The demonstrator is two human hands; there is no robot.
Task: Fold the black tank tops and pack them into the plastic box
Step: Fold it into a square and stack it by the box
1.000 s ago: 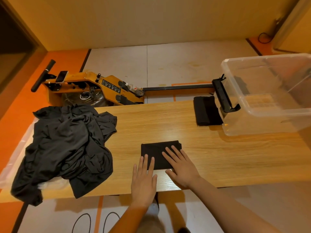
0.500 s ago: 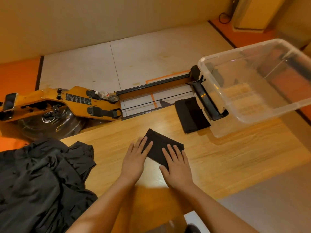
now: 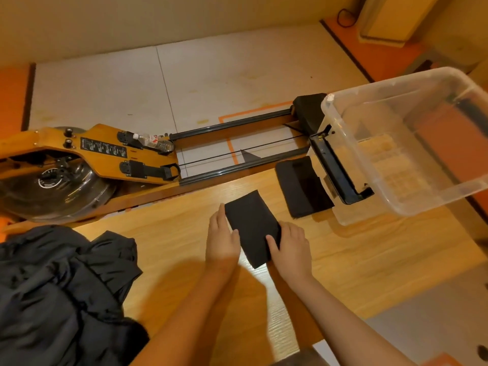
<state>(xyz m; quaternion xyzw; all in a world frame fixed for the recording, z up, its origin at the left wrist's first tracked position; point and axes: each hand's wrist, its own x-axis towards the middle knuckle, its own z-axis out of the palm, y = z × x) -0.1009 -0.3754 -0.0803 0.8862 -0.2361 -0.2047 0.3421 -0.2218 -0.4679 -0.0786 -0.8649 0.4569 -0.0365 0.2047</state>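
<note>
The folded tank top (image 3: 252,228) lies on the wooden table (image 3: 369,262), in the middle part and close to the near edge. It is a small black rectangle. Its long axis runs away from the person, with the far end leaning a little to the left, and the short far edge points toward the rowing machine (image 3: 105,151) on the floor behind the table.

The left hand (image 3: 221,239) lies along its left long edge with straight fingers and the thumb on the cloth. The right hand (image 3: 289,244) grasps the right edge, fingers curled, thumb on top.

A second folded top (image 3: 303,187) lies further right, just beside the clear plastic box (image 3: 396,207) on the right end of the table. A heap of unfolded black tops (image 3: 60,294) is on the left end.
</note>
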